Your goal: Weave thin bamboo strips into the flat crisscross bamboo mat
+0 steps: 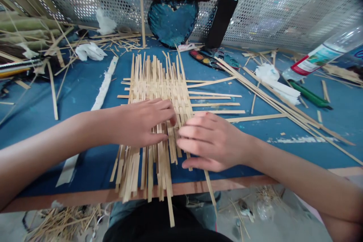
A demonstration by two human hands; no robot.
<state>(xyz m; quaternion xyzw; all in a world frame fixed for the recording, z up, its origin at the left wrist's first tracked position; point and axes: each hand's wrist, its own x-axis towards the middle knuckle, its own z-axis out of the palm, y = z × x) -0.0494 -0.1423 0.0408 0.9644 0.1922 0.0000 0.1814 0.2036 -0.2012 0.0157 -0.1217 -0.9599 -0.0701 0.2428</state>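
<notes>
A partly woven mat of pale bamboo strips (159, 89) lies in front of me, its long loose ends hanging over the near table edge. Several crosswise strips (218, 97) stick out from its right side. My left hand (141, 121) lies across the weave, fingers bent and thumb apart, touching the lengthwise strips. At the mat's right edge, my right hand (210, 140) is curled with its fingers together round the strips there. One bamboo strip (210, 193) comes out below that hand. The fingertips' exact grip is partly hidden.
On the blue table (235, 155) lie long loose strips (283, 106), a green tube (310, 96) and a plastic bottle (317, 56). A phone (221, 22) leans at the back beside a blue heart-shaped piece (172, 22). White tape (104, 83) runs along the left.
</notes>
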